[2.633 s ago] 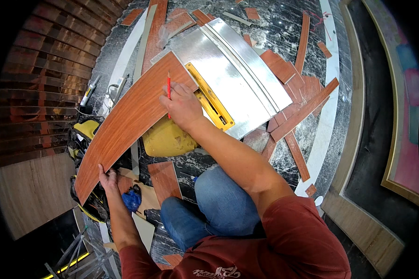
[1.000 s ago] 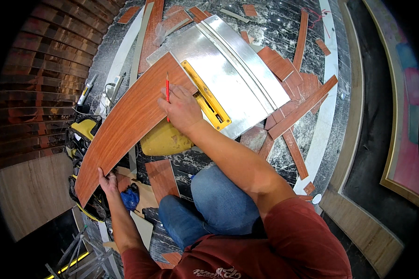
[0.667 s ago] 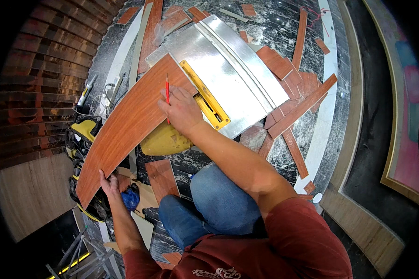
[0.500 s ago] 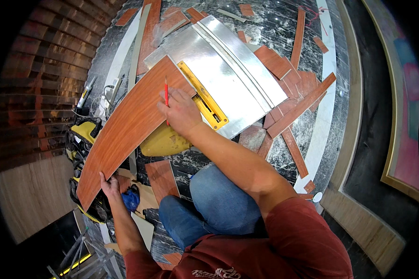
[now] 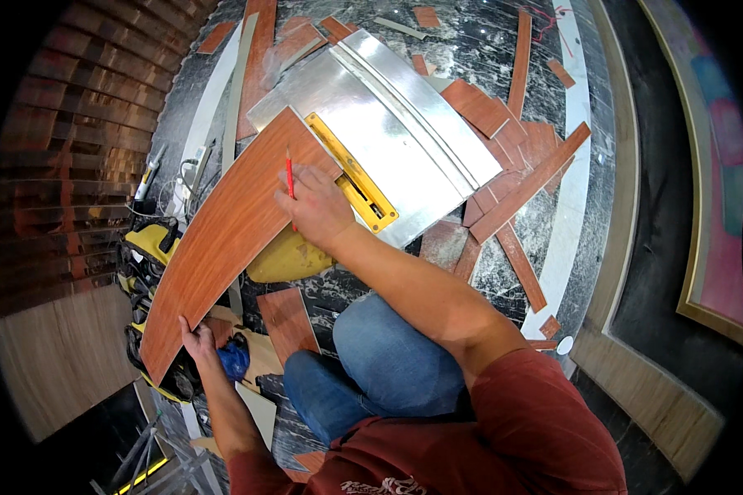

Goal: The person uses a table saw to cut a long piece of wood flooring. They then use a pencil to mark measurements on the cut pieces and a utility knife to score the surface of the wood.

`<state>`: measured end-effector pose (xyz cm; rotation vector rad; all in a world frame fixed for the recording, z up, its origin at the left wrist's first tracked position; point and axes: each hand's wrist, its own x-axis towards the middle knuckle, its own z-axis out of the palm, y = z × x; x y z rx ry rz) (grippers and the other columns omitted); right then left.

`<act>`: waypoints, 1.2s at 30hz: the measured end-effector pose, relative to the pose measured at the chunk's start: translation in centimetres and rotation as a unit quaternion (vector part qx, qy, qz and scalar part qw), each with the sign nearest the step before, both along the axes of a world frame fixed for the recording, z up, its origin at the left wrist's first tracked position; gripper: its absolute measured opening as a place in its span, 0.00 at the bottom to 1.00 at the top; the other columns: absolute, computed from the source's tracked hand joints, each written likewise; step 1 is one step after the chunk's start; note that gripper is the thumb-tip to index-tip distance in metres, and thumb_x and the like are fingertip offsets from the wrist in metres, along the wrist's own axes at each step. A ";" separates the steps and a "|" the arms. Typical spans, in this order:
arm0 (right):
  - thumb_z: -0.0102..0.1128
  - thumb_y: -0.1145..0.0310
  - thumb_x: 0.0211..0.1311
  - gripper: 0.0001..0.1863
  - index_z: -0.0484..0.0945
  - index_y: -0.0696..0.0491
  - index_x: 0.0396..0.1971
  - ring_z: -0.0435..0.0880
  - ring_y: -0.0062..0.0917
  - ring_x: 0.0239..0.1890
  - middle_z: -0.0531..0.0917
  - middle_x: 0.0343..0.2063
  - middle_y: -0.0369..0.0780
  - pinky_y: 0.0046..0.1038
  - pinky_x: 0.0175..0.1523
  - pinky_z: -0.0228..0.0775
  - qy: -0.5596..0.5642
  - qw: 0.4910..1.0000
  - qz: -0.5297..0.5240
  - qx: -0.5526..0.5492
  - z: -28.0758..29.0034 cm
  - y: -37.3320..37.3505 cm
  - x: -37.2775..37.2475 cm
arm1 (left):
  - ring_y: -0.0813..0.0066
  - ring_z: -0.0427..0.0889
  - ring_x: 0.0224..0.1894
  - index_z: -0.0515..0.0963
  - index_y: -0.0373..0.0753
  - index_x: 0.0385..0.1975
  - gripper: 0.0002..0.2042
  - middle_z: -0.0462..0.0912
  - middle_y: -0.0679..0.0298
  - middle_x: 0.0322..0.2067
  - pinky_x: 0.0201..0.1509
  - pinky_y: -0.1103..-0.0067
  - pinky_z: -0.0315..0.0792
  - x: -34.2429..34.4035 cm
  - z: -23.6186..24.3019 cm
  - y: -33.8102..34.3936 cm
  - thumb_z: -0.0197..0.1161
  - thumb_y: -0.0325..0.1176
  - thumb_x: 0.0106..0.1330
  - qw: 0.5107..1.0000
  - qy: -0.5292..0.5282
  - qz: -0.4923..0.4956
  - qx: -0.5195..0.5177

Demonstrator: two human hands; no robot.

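A long reddish-brown wood-look plank [image 5: 223, 223] slants from lower left up to the silver metal saw table [image 5: 413, 157]. Its far end lies beside the table's yellow slotted insert [image 5: 363, 196]. My left hand [image 5: 200, 340] grips the plank's near end by the edge, thumb on top and fingers beneath. Between the fingers of my right hand [image 5: 318, 202] is a red pencil [image 5: 290, 175], its tip pointing away from me. This hand also rests at the plank's right edge near the far end. Part of the yellow saw body [image 5: 285, 257] shows under my right wrist.
Cut plank pieces [image 5: 504, 206] lie scattered right of the saw table. Another plank piece [image 5: 287, 320] is by my knee. A yellow-and-black tool bag [image 5: 149, 247] and a blue bundle [image 5: 234, 356] sit at left. A white sealant tube [image 5: 149, 177] stands near the slatted wall.
The plank's far end has drawn back slightly toward me, away from the far corner of the insert. Both hands keep their hold, and the pencil stays in my right hand.
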<state>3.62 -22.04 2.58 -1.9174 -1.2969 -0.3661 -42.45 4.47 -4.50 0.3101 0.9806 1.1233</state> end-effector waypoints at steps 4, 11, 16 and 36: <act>0.57 0.69 0.54 0.07 0.79 0.53 0.33 0.77 0.37 0.57 0.82 0.49 0.42 0.37 0.63 0.69 0.005 1.000 0.013 0.011 0.3 0.0 -0.3 | 0.63 0.81 0.54 0.76 0.29 0.52 0.17 0.82 0.54 0.52 0.60 0.72 0.79 -1.5 -0.1 0.3 0.67 0.29 0.67 1.000 0.013 -0.006 0.012; 0.56 0.69 0.55 0.07 0.79 0.53 0.33 0.77 0.38 0.57 0.81 0.50 0.43 0.37 0.63 0.69 -0.003 1.000 0.018 0.006 0.5 -0.5 -0.2 | 0.63 0.83 0.52 0.77 0.29 0.50 0.15 0.83 0.53 0.50 0.57 0.72 0.81 -1.6 -0.2 -0.1 0.67 0.29 0.67 1.000 -0.006 0.006 -0.008; 0.56 0.69 0.55 0.07 0.79 0.53 0.33 0.77 0.38 0.57 0.81 0.50 0.43 0.37 0.62 0.69 -0.002 1.000 0.017 0.006 0.5 -0.9 -0.3 | 0.62 0.83 0.53 0.76 0.29 0.52 0.16 0.83 0.53 0.50 0.58 0.71 0.80 -0.8 -0.1 -0.8 0.67 0.29 0.67 1.000 0.005 0.020 0.000; 0.57 0.68 0.55 0.07 0.79 0.53 0.33 0.77 0.39 0.57 0.82 0.50 0.44 0.38 0.64 0.68 -0.006 1.000 0.020 -0.003 0.6 -1.9 -0.8 | 0.61 0.81 0.53 0.76 0.29 0.51 0.16 0.82 0.52 0.50 0.57 0.72 0.80 -1.2 0.0 -2.3 0.67 0.29 0.68 1.000 0.016 0.009 0.005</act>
